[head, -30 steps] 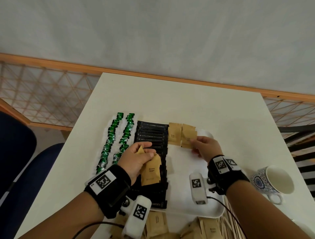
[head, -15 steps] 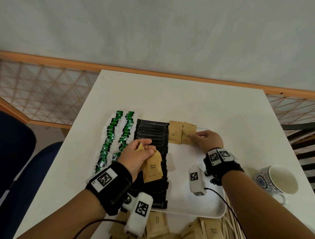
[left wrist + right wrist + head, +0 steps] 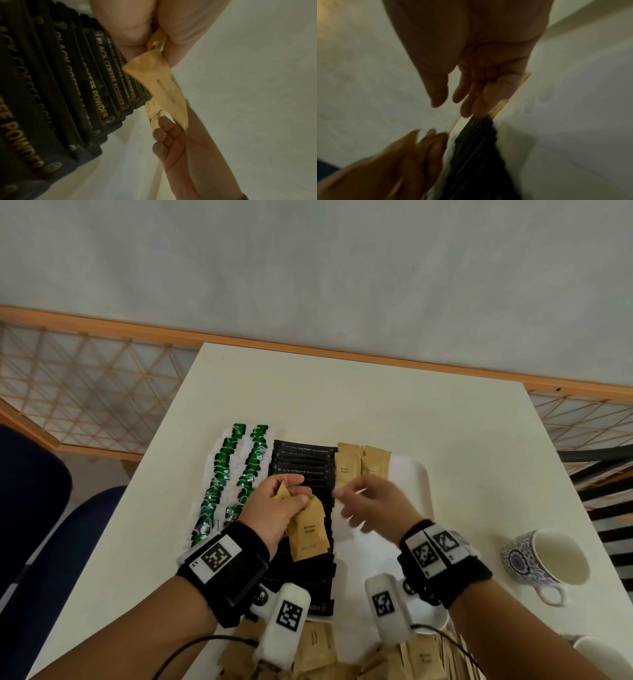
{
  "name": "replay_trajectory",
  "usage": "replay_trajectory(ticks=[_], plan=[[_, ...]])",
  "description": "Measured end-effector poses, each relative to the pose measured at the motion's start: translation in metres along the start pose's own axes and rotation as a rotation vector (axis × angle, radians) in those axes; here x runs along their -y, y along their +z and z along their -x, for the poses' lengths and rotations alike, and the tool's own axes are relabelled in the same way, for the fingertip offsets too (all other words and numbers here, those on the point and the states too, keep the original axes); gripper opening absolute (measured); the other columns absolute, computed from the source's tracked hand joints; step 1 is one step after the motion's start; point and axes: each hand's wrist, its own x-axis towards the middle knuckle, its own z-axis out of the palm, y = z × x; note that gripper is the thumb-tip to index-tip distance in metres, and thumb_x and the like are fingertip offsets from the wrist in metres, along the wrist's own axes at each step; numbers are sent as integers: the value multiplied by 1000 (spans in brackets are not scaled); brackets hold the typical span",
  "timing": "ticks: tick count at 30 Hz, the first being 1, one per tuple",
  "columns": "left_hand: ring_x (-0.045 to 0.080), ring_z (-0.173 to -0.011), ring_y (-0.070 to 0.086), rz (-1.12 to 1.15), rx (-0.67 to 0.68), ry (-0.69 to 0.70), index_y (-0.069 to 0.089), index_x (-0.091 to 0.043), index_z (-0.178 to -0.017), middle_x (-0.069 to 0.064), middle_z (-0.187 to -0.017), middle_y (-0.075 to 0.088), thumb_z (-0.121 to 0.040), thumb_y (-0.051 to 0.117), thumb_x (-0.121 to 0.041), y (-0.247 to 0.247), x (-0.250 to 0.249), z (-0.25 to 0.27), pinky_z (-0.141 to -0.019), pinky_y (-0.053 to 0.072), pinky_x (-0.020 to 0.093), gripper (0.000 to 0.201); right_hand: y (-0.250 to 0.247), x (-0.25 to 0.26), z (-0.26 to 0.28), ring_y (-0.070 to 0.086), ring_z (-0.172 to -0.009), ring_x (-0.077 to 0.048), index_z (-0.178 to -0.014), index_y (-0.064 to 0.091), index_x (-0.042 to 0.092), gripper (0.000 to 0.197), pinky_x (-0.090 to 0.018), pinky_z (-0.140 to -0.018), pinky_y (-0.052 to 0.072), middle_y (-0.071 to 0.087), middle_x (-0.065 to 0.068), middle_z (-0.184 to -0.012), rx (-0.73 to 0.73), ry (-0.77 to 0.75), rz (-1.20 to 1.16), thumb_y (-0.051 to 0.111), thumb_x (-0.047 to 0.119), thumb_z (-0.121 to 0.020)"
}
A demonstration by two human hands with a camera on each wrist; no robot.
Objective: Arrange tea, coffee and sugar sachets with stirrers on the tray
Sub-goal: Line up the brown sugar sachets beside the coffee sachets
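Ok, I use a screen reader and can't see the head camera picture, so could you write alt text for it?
The left hand holds brown sugar sachets over a white tray while the blurred, empty right hand reaches toward them. The tray holds rows of green tea bags, black coffee sachets and two laid sugar sachets; a patterned cup stands right.

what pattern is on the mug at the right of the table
The mug is white with a blue floral medallion pattern outside, plain inside; the head view shows it best.

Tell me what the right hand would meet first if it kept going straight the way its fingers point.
Probably the brown sugar sachet that the left hand pinches: the right hand, blurred and open, points leftward at it. Depth is unclear; it might pass over the black coffee sachets.
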Motion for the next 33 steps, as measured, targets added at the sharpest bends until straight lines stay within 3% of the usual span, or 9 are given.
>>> replay_trajectory(ticks=[2, 5, 8, 12, 17, 22, 25, 28, 33], plan=[[25, -94, 64, -19, -23, 26, 63, -18, -95, 4, -93, 70, -85, 60, 7, 2, -1, 1, -92, 51, 46, 28, 15, 5, 13, 63, -60, -14, -94, 53, 14, 36, -25, -53, 49, 71, -5, -75, 142, 46, -32, 75, 37, -78], [26, -98, 65, -29, -39, 63, 64, -20, -95, 7, -100, 69, -85, 62, 1, 4, -3, 5, -93, 51, 47, 23, 24, 7, 21, 59, -55, -16, -94, 47, 14, 38, -23, -48, 46, 68, -8, -72, 181, 36, -144, 80, 19, -75], [25, -90, 67, 59, 14, 23, 63, -18, -97, 10, -103, 67, -90, 62, -10, 3, -6, 11, -77, 57, 43, 10, 19, 7, 21, 57, -53, -16, -87, 45, 14, 35, -22, -47, 44, 66, -7, -68, 86, 1, -261, 78, 11, -76], [24, -82, 70, 50, 109, -27, 61, -16, -99, 9, -103, 67, -86, 67, -10, 0, -7, 18, -61, 59, 35, 15, 12, 7, 18, 55, -49, -12, -81, 51, 11, 26, -20, -44, 41, 61, 0, -59, 4, -48, -339, 75, 2, -77], [21, -76, 65, -64, 21, -43, 62, -18, -97, 8, -99, 64, -87, 66, -7, 0, -3, 16, -49, 54, 27, 15, 15, -1, 15, 59, -63, -13, -108, 58, 19, 40, -23, -56, 46, 64, 3, -66, -95, -68, -296, 78, 8, -75], [18, -78, 65, -88, 72, -71, 67, -16, -98, 8, -97, 66, -93, 60, -25, 3, -3, 20, -57, 57, 30, 13, 21, -5, 13, 55, -64, -3, -91, 72, 32, 18, -13, -61, 44, 66, 5, -73, -297, -268, 16, 76, 23, -76], [17, -73, 67, -20, 163, -60, 69, -12, -98, 7, -88, 71, -92, 59, -27, 7, -4, 24, -59, 58, 28, 19, 29, -3, 16, 55, -73, -1, -102, 71, 35, 31, -10, -67, 43, 57, 10, -80, -194, -422, 199, 77, 20, -76], [14, -65, 66, -32, 178, -62, 68, -12, -99, 7, -83, 70, -93, 58, -21, 6, -4, 24, -55, 55, 25, 15, 34, -4, 16, 58, -82, -5, -107, 69, 36, 33, -18, -77, 49, 59, 4, -89, -81, -404, 143, 73, 18, -80], [18, -73, 63, -131, 156, -70, 68, -17, -97, 8, -89, 68, -94, 57, -18, 0, -3, 21, -51, 53, 25, 11, 26, -4, 6, 55, -65, -1, -97, 70, 31, 18, -15, -63, 44, 62, 12, -78, -197, -260, -95, 72, 20, -83]])
